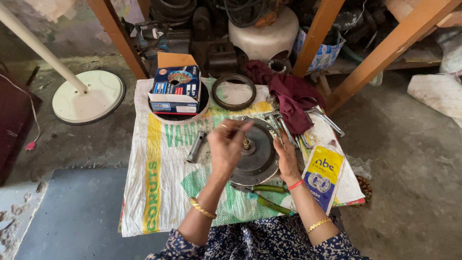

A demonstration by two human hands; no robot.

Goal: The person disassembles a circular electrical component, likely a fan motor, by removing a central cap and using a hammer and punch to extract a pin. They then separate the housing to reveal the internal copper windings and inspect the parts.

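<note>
Two hands work over a round grey metal motor cover (pixel 257 154) that lies flat near the middle of a white woven plastic sack (pixel 159 192) spread as a work mat. The left hand (pixel 226 144) hovers above the cover's central brass-coloured shaft (pixel 246 143), fingers pinched together as if on some small part; what they pinch, I cannot tell. The right hand (pixel 286 161) rests on the cover's right rim, fingers curled loosely against the edge and steadying it.

That disc looks heavy, stiff and likely greasy, so the rim gives the surest hold; the shaft is thin and probably slippery.

At the sack's far left corner a blue and white cardboard box (pixel 175 89) with an orange flap sits in a shallow round black pan (pixel 166 115). Beside it, along the far edge, lies a dark rubber ring (pixel 234 91), then a maroon cloth (pixel 291 96). On the right edge lies a flat plastic pouch (pixel 322 175), yellow above and blue below. Green-handled pliers (pixel 264 197) lie at the near edge, and a short steel tube (pixel 196 147) lies left of the cover.
</note>
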